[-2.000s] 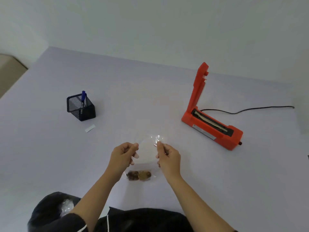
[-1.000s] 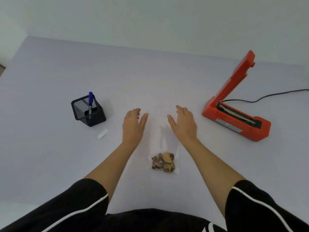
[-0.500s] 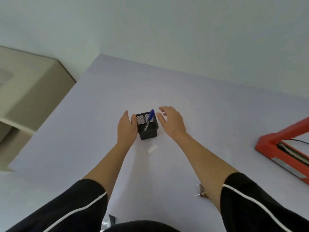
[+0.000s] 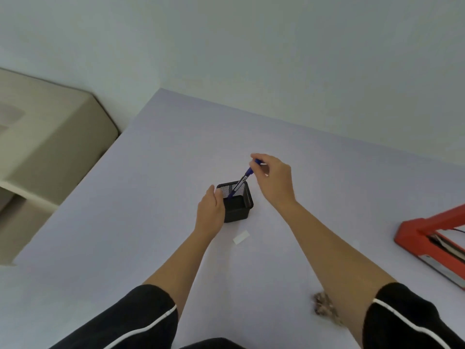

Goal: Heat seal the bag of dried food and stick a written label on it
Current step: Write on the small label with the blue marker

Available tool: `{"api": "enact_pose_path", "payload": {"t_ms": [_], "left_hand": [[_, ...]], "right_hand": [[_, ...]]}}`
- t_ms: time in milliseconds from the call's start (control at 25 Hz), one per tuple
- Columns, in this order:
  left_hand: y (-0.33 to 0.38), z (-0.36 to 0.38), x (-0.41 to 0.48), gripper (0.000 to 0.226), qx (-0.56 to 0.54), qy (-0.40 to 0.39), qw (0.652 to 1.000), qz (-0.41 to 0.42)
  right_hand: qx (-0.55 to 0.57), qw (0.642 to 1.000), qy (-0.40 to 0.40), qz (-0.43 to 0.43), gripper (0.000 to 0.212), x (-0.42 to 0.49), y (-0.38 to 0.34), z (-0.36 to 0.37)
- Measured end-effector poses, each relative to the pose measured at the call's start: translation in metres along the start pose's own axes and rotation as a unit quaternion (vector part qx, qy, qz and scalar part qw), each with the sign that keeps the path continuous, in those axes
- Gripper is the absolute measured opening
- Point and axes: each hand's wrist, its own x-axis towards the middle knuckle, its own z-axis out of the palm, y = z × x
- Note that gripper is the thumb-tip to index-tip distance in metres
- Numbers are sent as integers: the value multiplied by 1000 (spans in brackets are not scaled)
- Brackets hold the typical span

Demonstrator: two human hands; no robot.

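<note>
Right hand (image 4: pixel 275 180): fingertips pinched on the top end of the blue pen (image 4: pixel 245 176), above the holder.
Left hand (image 4: pixel 210 210): loosely curled against the near-left side of the black mesh pen holder (image 4: pixel 237 204), touching it.
Pen: tilted, lower end inside the holder.
Label (image 4: pixel 241 237): small white strip flat on the worktop (image 4: pixel 151 172), just in front of the holder.
Dried food (image 4: pixel 324 307): blurred, at the near edge beside the right forearm.
Heat sealer (image 4: pixel 432 238): red, far right, lid raised.

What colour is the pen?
Blue. The pen shows best in the head view, pinched by the right hand.
</note>
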Motion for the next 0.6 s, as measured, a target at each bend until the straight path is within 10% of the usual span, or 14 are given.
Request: {"api": "enact_pose_path", "payload": {"t_ms": [320, 600], "left_hand": [[61, -14, -30, 30, 75, -35, 969, 234], [87, 9, -56, 21, 71, -24, 924, 375]], "right_hand": [[39, 992, 113, -27, 26, 1, -50, -74], [90, 975, 157, 131, 51, -28, -37, -78]]}}
